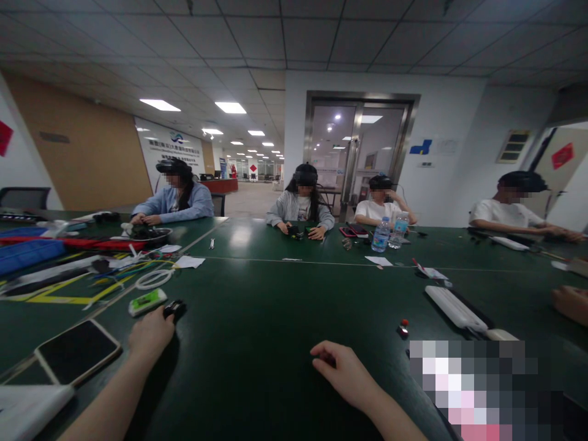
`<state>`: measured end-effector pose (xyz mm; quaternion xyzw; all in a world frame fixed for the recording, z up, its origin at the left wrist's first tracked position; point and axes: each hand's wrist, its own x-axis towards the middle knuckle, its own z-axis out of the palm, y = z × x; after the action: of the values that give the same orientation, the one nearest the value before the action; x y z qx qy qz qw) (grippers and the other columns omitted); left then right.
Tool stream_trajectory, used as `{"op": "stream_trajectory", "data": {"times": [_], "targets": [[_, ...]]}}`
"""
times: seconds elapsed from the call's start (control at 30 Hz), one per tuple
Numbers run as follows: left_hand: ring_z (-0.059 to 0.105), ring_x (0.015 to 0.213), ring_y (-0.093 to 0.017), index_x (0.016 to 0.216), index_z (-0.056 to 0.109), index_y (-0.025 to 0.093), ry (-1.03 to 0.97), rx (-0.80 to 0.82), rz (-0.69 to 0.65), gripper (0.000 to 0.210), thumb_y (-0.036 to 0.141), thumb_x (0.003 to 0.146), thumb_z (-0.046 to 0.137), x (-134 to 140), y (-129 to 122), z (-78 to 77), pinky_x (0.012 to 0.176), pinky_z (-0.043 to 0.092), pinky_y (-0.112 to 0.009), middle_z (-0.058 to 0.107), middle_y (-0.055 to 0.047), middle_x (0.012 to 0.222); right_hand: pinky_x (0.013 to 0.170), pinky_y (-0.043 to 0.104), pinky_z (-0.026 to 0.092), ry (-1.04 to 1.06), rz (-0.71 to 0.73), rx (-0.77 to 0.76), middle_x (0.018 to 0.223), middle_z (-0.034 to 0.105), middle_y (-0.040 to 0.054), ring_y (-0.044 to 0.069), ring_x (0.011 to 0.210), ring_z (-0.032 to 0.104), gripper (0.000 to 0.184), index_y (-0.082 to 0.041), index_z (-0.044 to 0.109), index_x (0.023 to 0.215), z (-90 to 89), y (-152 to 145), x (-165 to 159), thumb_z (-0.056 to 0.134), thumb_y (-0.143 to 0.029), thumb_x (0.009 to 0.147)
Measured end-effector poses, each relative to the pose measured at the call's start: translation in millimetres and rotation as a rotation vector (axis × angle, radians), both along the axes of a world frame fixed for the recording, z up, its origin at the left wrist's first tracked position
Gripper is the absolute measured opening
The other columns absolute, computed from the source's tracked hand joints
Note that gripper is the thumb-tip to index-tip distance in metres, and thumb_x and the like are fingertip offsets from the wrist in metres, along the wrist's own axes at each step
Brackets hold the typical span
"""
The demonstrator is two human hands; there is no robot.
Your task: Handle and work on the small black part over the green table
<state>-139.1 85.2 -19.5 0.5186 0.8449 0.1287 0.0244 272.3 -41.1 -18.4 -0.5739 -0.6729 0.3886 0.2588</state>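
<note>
My left hand (pixel 152 335) reaches out over the left part of the green table. Its fingers are closed on a small, shiny black object (pixel 176 310) whose kind I cannot make out. Just beyond that hand lies a green and white packet (pixel 147 302). A tablet-like device with a dark screen and pale rim (pixel 79 351) is to the left of my forearm. My right hand (pixel 343 369) rests low near the table's middle, fingers loosely curled, with a gap between thumb and forefinger. Nothing shows in it.
White coiled cable (pixel 154 279), coloured wires and blue trays (pixel 30 257) crowd the left. A white power strip (pixel 454 308) and a small red-topped item (pixel 403 329) lie right. Water bottles (pixel 381 235) stand farther back. Several people sit around the table (pixel 257 306).
</note>
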Motion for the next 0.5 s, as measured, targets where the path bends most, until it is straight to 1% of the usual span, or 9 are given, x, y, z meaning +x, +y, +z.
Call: {"op": "stream_trajectory", "data": {"times": [0.13,0.27,0.33,0.43,0.5], "targets": [[0.061,0.094,-0.033,0.106,0.061,0.008,0.054,0.021,-0.053,0.035,0.022,0.082,0.040,-0.2,2.2,-4.7,0.075,0.049,-0.039,0.064,-0.020,0.106,0.072,0.028,0.046,-0.025,-0.007,0.023,0.091,0.065,0.0026,0.018,0.083,0.061,0.023,-0.022,0.063,0.102,0.4,0.4,-2.3,0.053,-0.031,0.083],[0.061,0.095,-0.032,0.104,0.061,0.005,0.089,0.038,-0.071,0.036,0.022,0.082,0.038,0.3,1.8,-5.9,0.079,0.048,-0.038,0.063,-0.022,0.106,0.071,0.027,0.046,-0.039,-0.018,0.041,0.089,0.065,0.0027,0.017,0.081,0.061,0.021,-0.021,0.064,0.099,1.4,0.0,-3.7,0.054,-0.030,0.083],[0.061,0.094,-0.032,0.103,0.061,0.004,0.094,0.055,-0.074,0.037,0.023,0.081,0.039,0.3,1.8,-5.7,0.079,0.048,-0.038,0.063,-0.022,0.104,0.071,0.026,0.046,-0.027,-0.014,0.023,0.090,0.065,0.0024,0.017,0.082,0.061,0.022,-0.022,0.063,0.100,1.8,-0.4,-2.8,0.053,-0.031,0.083],[0.062,0.091,-0.032,0.100,0.062,0.005,0.060,0.061,-0.091,0.037,0.024,0.078,0.040,-1.9,3.5,-6.5,0.078,0.049,-0.038,0.064,-0.021,0.100,0.071,0.027,0.046,-0.009,-0.005,-0.007,0.093,0.064,0.0018,0.017,0.084,0.061,0.023,-0.023,0.062,0.103,1.7,-0.3,-0.9,0.052,-0.032,0.084],[0.062,0.089,-0.033,0.099,0.063,0.006,-0.003,0.116,-0.081,0.037,0.025,0.076,0.042,-4.9,5.4,-8.4,0.076,0.050,-0.039,0.065,-0.021,0.098,0.072,0.027,0.047,-0.006,-0.003,-0.020,0.094,0.064,0.0017,0.017,0.085,0.061,0.024,-0.023,0.062,0.103,1.7,0.1,-0.5,0.052,-0.033,0.084]]}}
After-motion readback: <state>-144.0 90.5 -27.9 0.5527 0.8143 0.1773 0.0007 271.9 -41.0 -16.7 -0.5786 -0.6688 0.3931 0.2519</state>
